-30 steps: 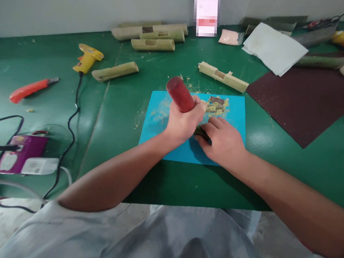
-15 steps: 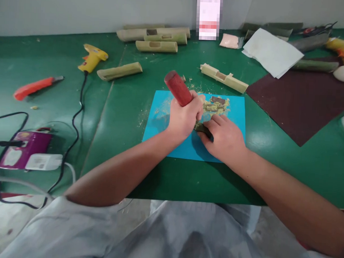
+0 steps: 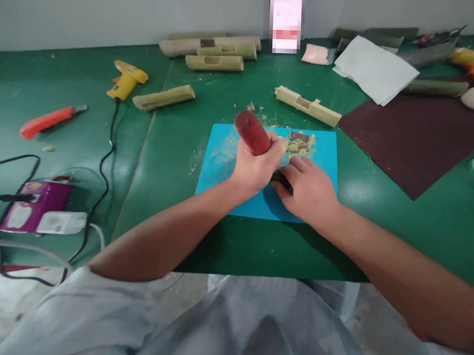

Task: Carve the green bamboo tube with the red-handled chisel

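While tubes [image 3: 229, 64] with cut openings lie at eleven o'clock, my left hand [image 3: 256, 165] wraps the red handle [image 3: 253, 132], its tip hidden. My right hand [image 3: 311, 186] pinches the dark piece [image 3: 280, 178] over the sheet [image 3: 325, 170]; how much remains unworked, I cannot tell. Shavings [image 3: 303, 148] already heap at one o'clock.

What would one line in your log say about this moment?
left hand: grips red handle | right hand: holds dark green piece | beneath both: blue sheet | on sheet: shavings
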`<state>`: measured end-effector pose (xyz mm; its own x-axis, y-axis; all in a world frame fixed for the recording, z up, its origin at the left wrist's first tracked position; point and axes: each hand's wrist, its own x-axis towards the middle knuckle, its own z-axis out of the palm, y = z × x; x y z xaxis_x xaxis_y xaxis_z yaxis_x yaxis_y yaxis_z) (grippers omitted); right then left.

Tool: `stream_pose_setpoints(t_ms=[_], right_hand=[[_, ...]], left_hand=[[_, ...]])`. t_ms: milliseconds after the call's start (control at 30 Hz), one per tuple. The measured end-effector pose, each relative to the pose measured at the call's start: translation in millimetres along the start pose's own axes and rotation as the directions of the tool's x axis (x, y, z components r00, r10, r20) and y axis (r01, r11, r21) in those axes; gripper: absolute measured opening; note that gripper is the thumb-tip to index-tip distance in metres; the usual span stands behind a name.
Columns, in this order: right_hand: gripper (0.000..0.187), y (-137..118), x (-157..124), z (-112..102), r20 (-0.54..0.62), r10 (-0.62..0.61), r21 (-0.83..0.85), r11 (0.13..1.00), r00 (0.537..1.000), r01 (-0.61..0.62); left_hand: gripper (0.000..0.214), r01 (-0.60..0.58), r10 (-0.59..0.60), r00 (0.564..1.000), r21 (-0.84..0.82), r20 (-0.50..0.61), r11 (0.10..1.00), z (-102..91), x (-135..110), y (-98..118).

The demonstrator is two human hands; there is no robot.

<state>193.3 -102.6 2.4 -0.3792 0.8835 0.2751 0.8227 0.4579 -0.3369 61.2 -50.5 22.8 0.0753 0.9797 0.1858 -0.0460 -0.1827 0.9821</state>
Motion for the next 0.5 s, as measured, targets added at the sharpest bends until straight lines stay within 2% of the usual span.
stream_pose_setpoints(t_ms=[133, 267, 500], right_hand=[[0.025, -1.2, 0.9, -2.1, 0.036, -0.014, -0.038, 0.999, 0.999, 0.015], [0.025, -2.9, 2.2, -4.0, 0.049, -0.009, -0.047, 0.999, 0.999, 0.011], [0.024, -2.9, 1.8, -3.2, 0.034, -0.004, -0.047, 0.999, 0.999, 0.006]], left_hand=[[0.044, 0.022, -0.022, 1.0, -0.038, 0.018, 0.999, -5.7, 1.4, -8.3], [0.048, -0.087, 0.082, 0.995, -0.085, -0.054, 0.993, -8.4, 4.7, -17.6], [0.055, -0.107, 0.106, 0.994, -0.01, -0.017, 0.994, -6.5, 6.6, -23.0]])
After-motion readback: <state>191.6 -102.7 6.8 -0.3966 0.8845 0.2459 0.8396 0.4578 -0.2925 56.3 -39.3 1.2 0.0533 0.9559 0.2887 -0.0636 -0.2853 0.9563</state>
